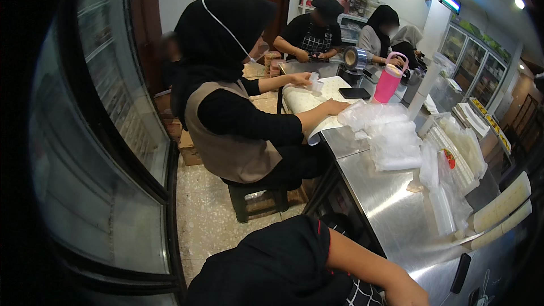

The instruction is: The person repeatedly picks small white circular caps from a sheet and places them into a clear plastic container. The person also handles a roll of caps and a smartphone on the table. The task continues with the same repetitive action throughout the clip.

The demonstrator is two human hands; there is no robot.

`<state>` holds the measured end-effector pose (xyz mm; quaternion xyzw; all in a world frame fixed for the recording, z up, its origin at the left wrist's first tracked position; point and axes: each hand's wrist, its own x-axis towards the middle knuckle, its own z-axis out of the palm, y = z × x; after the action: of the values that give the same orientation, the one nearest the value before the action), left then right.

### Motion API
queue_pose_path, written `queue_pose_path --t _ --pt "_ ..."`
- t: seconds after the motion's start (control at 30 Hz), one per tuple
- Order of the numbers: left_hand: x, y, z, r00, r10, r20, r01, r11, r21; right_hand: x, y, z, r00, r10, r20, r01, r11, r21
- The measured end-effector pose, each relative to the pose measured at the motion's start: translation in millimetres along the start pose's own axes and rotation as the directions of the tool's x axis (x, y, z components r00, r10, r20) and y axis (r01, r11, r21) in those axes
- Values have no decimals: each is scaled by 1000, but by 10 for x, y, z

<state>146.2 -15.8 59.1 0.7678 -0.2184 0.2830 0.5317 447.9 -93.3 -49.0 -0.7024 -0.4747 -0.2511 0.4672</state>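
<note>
Neither of my hands shows. A bare arm [368, 263] in a black short sleeve with red trim comes in at the lower edge, seemingly my left arm. It lies along the near side of the steel table [368, 195], and the frame cuts it off before any fingers appear. On the steel nearest to it are a slim black object [462, 272] and two long cream stacks [501, 209], perhaps nested cups. Farther up lie packs of clear plastic bags [394, 144] and a white plastic basket [450, 153] with more plastic in it.
A seated co-worker [232, 130] holds a small clear container [314, 83] over a pale patterned sheet [303, 102]. A phone [354, 93], pink tumbler [388, 84] and film roll [355, 58] stand beyond. Several people work farther back. Glass doors [107, 153] line the left.
</note>
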Motion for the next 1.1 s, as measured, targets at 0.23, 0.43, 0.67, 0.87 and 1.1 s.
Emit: queue_pose_path --t 0.23,0.43,0.67,0.87,1.1 --pt "31 -162 12 978 -185 -93 191 979 64 -32 42 -163 1000 17 11 -17 1000 -9" --pt "-65 -281 94 907 -402 -122 414 906 89 -219 13 -154 998 70 5 -70 996 -60" --pt "-78 -173 191 945 -218 -243 290 901 323 -229 19 -152 998 51 28 -51 999 18" --pt "-49 -26 114 897 -43 -440 210 917 339 -178 69 -44 996 69 50 -71 996 49" --pt "-81 -76 169 911 27 -412 120 938 326 -161 110 34 994 86 62 -90 994 65"
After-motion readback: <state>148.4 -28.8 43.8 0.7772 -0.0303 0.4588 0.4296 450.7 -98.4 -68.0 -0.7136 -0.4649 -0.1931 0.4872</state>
